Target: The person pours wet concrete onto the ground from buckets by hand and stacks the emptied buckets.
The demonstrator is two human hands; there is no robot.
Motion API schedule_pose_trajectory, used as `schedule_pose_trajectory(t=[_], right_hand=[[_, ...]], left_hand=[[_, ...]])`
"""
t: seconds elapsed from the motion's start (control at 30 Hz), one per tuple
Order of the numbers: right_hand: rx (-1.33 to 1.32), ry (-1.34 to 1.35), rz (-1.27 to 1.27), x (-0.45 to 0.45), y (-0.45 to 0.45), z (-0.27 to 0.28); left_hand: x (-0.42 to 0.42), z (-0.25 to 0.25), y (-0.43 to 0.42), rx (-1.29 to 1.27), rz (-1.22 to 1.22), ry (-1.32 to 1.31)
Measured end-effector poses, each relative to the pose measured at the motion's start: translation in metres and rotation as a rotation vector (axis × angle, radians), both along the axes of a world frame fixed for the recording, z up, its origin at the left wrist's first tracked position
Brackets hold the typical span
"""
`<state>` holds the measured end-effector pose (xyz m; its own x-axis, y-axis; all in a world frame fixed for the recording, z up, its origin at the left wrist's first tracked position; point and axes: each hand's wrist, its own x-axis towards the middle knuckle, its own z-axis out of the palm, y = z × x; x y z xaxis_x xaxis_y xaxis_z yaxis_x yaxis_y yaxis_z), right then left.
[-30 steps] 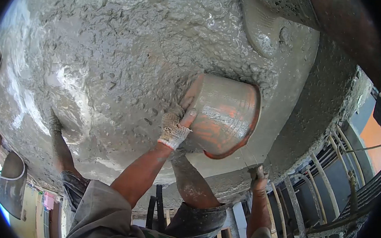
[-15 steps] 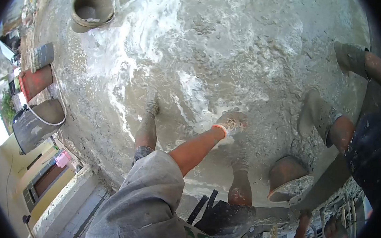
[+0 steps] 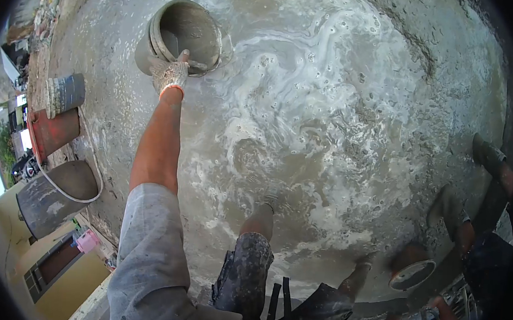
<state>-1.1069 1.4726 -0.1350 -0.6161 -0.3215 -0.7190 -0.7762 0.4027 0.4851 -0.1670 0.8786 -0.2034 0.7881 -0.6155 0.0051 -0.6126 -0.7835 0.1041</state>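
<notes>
My left hand [image 3: 169, 75], in a mud-smeared knit glove with an orange cuff, reaches out at the upper left. It is closed on the near rim of a grey, mud-coated bucket [image 3: 197, 30], with a fingertip showing over the edge. The bucket's mouth faces up toward me, and its base rests in the wet grey cement slurry [image 3: 323, 141]. Pale, bubbly swirls cover the slurry just right of the bucket. My right hand is out of sight. One leg [image 3: 258, 219] stands with its foot sunk in the slurry.
A dirty pail [image 3: 65, 94], a red tub [image 3: 55, 131] and a dark barrel [image 3: 57, 198] line the left edge, beside a pale hose [image 3: 94, 172]. Another bucket [image 3: 412, 269] stands lower right, near a co-worker's booted legs [image 3: 462, 234]. Another person's hands show beside railings at the bottom right.
My left hand has swung from low over the slurry in the middle to the upper left and taken hold of the bucket's rim. The view has shifted, bringing the bucket nearer.
</notes>
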Motion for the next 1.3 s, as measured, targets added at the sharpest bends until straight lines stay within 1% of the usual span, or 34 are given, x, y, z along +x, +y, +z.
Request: schedule_pose_trajectory(t=[0.03, 0.07, 0.1, 0.13, 0.17, 0.2, 0.23, 0.27, 0.3, 0.33, 0.37, 0.4, 0.43, 0.47, 0.53, 0.57, 0.6, 0.63, 0.67, 0.7, 0.77, 0.8, 0.83, 0.87, 0.9, 0.93, 0.97, 1.03, 1.07, 1.13, 1.2, 1.23, 1.27, 1.3], right_hand=[[0.076, -0.026, 0.044, 0.023, 0.033, 0.01], [0.129, -0.079, 0.126, 0.044, 0.06, 0.014], [0.134, -0.148, 0.233, 0.063, 0.08, 0.014], [0.062, -0.271, 0.482, 0.101, 0.064, 0.02], [-0.08, -0.269, 0.421, 0.116, 0.069, 0.019], [-0.049, -0.254, 0.481, 0.146, 0.046, 0.022], [-0.152, -0.252, 0.383, 0.174, 0.021, 0.032], [-0.249, -0.257, 0.297, 0.199, -0.003, 0.041], [-0.249, -0.278, 0.09, 0.227, -0.042, 0.054], [-0.323, -0.236, 0.132, 0.244, -0.047, 0.051], [-0.288, -0.242, -0.016, 0.271, -0.087, 0.063], [-0.351, -0.159, -0.363, 0.293, -0.116, 0.066], [-0.406, -0.196, -0.498, 0.309, -0.134, 0.071], [-0.434, -0.229, -0.505, 0.317, -0.132, 0.066], [-0.439, -0.29, -0.578, 0.348, -0.154, 0.077], [-0.452, -0.332, -0.623, 0.364, -0.158, 0.079], [-0.503, -0.38, -0.647, 0.38, -0.151, 0.074], [-0.576, -0.438, -0.696, 0.398, -0.15, 0.07], [-0.547, -0.412, -0.835, 0.42, -0.165, 0.076], [-0.611, -0.493, -0.918, 0.437, -0.161, 0.065], [-0.609, -0.42, -1.148, 0.475, -0.15, 0.039], [-0.608, -0.413, -1.185, 0.491, -0.132, 0.02], [-0.717, -0.321, -1.421, 0.508, -0.115, -0.003], [-0.765, -0.278, -1.562, 0.519, -0.1, -0.015], [-0.82, -0.224, -1.698, 0.53, -0.086, -0.027], [-0.919, -0.286, -2.096, 0.534, -0.069, -0.034], [-1.01, -0.347, -2.492, 0.533, -0.052, -0.04], [-1.317, -0.055, -2.445, 0.513, -0.032, 0.0], [-1.403, 0.028, -2.409, 0.498, -0.017, 0.015], [-1.423, 0.12, -2.481, 0.484, 0.033, 0.013], [-1.524, 0.264, -2.419, 0.49, 0.087, 0.01], [-1.541, 0.322, -2.479, 0.5, 0.112, 0.009], [-1.44, 0.331, -2.399, 0.51, 0.134, 0.008], [-1.344, 0.323, -2.318, 0.518, 0.153, 0.006]], left_hand=[[0.055, -0.036, -0.021, 0.033, -0.089, -0.087], [0.102, -0.065, -0.045, 0.099, -0.119, -0.087], [0.124, -0.068, -0.058, 0.214, -0.134, -0.082], [0.144, -0.077, -0.065, 0.321, -0.161, -0.076], [0.159, -0.08, -0.062, 0.415, -0.185, -0.074], [0.199, -0.111, -0.055, 0.437, -0.232, -0.033], [0.202, -0.113, -0.052, 0.595, -0.304, -0.098], [0.211, -0.121, -0.043, 0.566, -0.263, -0.021], [0.219, -0.128, -0.033, 0.535, -0.221, 0.052], [0.265, -0.159, -0.02, 0.59, -0.381, -0.045], [0.28, -0.157, -0.006, 0.613, -0.518, -0.125], [0.231, -0.124, 0.004, 0.439, -0.323, -0.093], [0.176, -0.071, 0.017, 0.271, -0.116, -0.057], [0.18, -0.063, 0.033, 0.189, -0.161, 0.061], [0.174, -0.04, 0.059, 0.218, -0.208, 0.386], [0.122, -0.002, 0.077, -0.03, -0.076, 0.747], [0.083, 0.02, 0.094, -0.109, 0.029, 0.917], [0.052, 0.043, 0.111, -0.038, 0.146, 1.054], [0.018, 0.059, 0.133, 0.003, 0.183, 1.2], [-0.004, 0.058, 0.15, 0.118, 0.311, 1.283], [-0.057, 0.046, 0.201, 0.311, 0.319, 1.434], [-0.11, 0.067, 0.22, 0.394, 0.322, 1.449], [-0.118, 0.049, 0.246, 0.54, 0.294, 1.575], [-0.154, 0.044, 0.272, 0.577, 0.328, 1.605], [-0.185, 0.04, 0.289, 0.855, -0.263, 1.574], [-0.227, 0.051, 0.314, 0.777, 0.13, 1.529], [-0.263, 0.056, 0.334, 0.853, 0.091, 1.514], [-0.318, 0.059, 0.371, 1.03, -0.006, 1.505], [-0.336, 0.058, 0.39, 1.133, -0.071, 1.512], [-0.359, 0.048, 0.433, 1.248, -0.153, 1.466], [-0.377, 0.05, 0.47, 1.403, -0.258, 1.392], [-0.389, 0.064, 0.487, 1.554, -0.86, 0.971], [-0.398, 0.072, 0.505, 1.585, -1.427, 0.474], [-0.392, 0.073, 0.523, 1.441, -1.704, 0.512]])
